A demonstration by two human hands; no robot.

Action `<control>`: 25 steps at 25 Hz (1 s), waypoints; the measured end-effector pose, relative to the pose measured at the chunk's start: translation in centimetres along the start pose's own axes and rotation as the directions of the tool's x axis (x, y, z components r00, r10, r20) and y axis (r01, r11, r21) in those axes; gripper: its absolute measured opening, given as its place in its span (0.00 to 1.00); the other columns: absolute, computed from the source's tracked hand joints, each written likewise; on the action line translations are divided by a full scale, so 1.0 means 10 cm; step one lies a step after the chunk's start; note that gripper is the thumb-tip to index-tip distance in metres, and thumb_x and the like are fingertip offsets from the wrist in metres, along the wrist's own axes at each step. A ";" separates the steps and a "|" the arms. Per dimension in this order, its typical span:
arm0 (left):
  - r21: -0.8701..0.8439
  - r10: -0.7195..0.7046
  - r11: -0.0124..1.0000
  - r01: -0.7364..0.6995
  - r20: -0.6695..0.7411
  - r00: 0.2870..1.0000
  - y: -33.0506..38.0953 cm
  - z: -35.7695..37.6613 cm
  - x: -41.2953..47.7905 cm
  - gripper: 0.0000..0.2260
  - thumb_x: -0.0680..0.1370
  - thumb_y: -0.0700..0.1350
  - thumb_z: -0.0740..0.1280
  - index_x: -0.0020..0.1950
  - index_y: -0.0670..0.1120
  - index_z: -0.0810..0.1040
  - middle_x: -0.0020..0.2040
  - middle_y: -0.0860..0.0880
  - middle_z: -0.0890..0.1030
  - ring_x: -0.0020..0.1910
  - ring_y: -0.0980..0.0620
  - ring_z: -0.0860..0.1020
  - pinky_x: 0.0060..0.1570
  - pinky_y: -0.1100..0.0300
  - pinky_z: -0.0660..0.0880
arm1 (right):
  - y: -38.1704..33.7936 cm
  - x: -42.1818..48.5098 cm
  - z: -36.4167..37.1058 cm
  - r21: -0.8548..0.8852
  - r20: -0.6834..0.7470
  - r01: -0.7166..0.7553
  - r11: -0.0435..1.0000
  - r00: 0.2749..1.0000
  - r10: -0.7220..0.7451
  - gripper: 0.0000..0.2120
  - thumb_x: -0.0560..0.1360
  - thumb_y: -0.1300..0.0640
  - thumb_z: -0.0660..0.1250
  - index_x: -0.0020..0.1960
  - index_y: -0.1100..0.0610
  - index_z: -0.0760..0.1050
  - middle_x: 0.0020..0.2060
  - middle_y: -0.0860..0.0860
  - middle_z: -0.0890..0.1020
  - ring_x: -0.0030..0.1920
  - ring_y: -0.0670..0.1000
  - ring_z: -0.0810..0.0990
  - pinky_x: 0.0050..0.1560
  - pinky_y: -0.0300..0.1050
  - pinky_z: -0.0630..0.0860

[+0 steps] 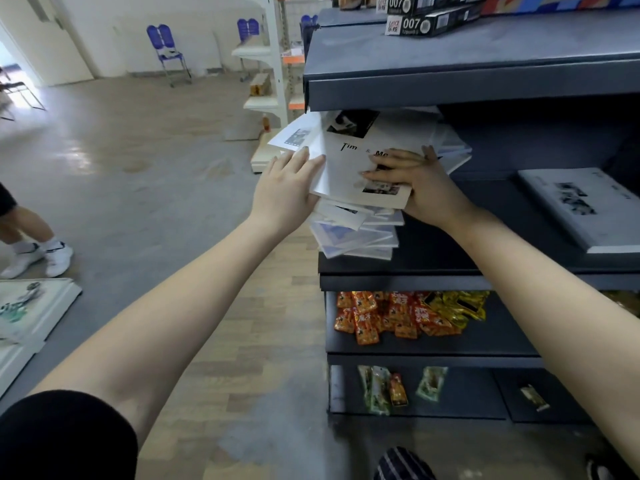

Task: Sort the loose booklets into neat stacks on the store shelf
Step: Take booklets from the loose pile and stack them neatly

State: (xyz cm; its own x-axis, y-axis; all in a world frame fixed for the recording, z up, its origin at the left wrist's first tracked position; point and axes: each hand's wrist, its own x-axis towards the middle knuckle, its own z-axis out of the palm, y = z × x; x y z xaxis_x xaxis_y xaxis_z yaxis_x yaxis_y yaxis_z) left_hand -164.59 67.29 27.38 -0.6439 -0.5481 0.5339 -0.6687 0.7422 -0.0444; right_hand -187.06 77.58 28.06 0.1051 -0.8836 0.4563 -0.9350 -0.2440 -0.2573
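A messy pile of white booklets sits at the left end of the dark grey shelf, its edges uneven and fanned out. The top booklet has a black photo and black lettering on a white cover. My left hand grips the pile's left edge, fingers on top of the upper booklets. My right hand lies on the top booklet's cover, with the thumb over its right front corner. A separate large white booklet lies flat further right on the same shelf.
The upper shelf hangs low over the pile and carries black boxes. Orange and yellow snack packets fill the shelf below. Another person's legs and white shoes stand at the left, near white panels on the floor.
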 end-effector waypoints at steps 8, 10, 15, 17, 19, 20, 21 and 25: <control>0.010 0.048 0.999 -0.047 -0.185 0.981 0.10 0.02 0.11 0.20 0.64 0.41 0.62 0.54 0.42 0.79 0.46 0.46 0.80 0.47 0.42 0.78 0.43 0.54 0.73 | 0.06 -0.10 -0.05 0.100 -0.026 -0.009 0.995 1.000 0.012 0.25 0.69 0.55 0.73 0.65 0.52 0.73 0.68 0.54 0.72 0.71 0.55 0.65 0.73 0.61 0.50; -0.023 0.029 0.999 -0.035 -0.218 0.976 0.11 0.01 0.13 0.16 0.63 0.42 0.67 0.50 0.43 0.79 0.40 0.48 0.80 0.44 0.44 0.78 0.34 0.57 0.72 | 0.14 -0.11 -0.04 0.117 -0.044 0.001 0.993 0.999 0.004 0.25 0.70 0.56 0.72 0.66 0.54 0.72 0.68 0.56 0.71 0.71 0.56 0.65 0.73 0.57 0.53; -0.032 -0.085 0.996 0.085 0.015 0.996 0.31 -0.06 0.22 0.19 0.67 0.48 0.68 0.57 0.45 0.74 0.49 0.48 0.79 0.49 0.44 0.78 0.35 0.59 0.68 | 0.35 -0.22 -0.03 0.138 -0.126 0.019 0.990 0.992 -0.001 0.24 0.71 0.61 0.72 0.66 0.59 0.72 0.68 0.58 0.70 0.71 0.58 0.64 0.72 0.48 0.58; 0.057 -0.092 0.995 0.088 0.078 0.993 0.40 -0.11 0.23 0.19 0.70 0.48 0.66 0.59 0.43 0.72 0.50 0.46 0.78 0.48 0.41 0.77 0.36 0.57 0.64 | 0.40 -0.29 -0.03 0.139 -0.175 0.053 0.989 0.984 -0.028 0.24 0.70 0.58 0.73 0.65 0.60 0.73 0.67 0.59 0.71 0.70 0.59 0.66 0.71 0.54 0.62; 0.143 -0.087 0.987 0.070 0.111 0.990 0.50 -0.19 0.24 0.18 0.72 0.48 0.65 0.58 0.41 0.71 0.49 0.44 0.77 0.47 0.41 0.76 0.36 0.57 0.63 | 0.41 -0.36 -0.04 0.127 -0.186 0.086 0.988 0.981 -0.061 0.26 0.70 0.49 0.71 0.65 0.57 0.73 0.67 0.57 0.71 0.71 0.58 0.65 0.71 0.56 0.63; 0.181 -0.086 0.981 0.065 0.111 0.990 0.56 -0.22 0.26 0.18 0.72 0.48 0.65 0.58 0.40 0.71 0.47 0.44 0.77 0.47 0.41 0.77 0.36 0.57 0.63 | 0.40 -0.39 -0.04 0.122 -0.167 0.078 0.989 0.984 -0.057 0.27 0.70 0.45 0.69 0.66 0.54 0.72 0.68 0.55 0.71 0.72 0.57 0.63 0.71 0.55 0.61; 0.214 -0.069 0.976 0.049 0.086 0.994 0.60 -0.22 0.27 0.18 0.71 0.49 0.67 0.56 0.39 0.72 0.45 0.43 0.78 0.45 0.42 0.77 0.35 0.57 0.64 | 0.39 -0.41 -0.03 0.116 -0.141 0.061 0.991 0.989 -0.044 0.28 0.70 0.42 0.66 0.67 0.52 0.72 0.69 0.53 0.70 0.73 0.56 0.61 0.72 0.53 0.60; 0.212 -0.011 0.977 -0.007 0.084 0.996 0.69 -0.21 0.29 0.22 0.71 0.54 0.67 0.57 0.40 0.72 0.45 0.42 0.79 0.45 0.41 0.79 0.35 0.56 0.68 | 0.34 -0.37 -0.06 0.011 -0.175 0.050 0.999 0.983 -0.047 0.24 0.71 0.38 0.62 0.64 0.46 0.74 0.66 0.51 0.73 0.71 0.56 0.64 0.68 0.53 0.65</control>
State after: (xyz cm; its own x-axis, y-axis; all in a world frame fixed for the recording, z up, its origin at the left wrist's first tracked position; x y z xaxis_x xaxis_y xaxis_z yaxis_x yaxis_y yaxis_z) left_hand -170.28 71.67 30.42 -0.6651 -0.5869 0.4617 -0.7281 0.6472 -0.2261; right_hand -190.80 80.29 25.99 0.0880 -0.7875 0.6100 -0.9247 -0.2923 -0.2439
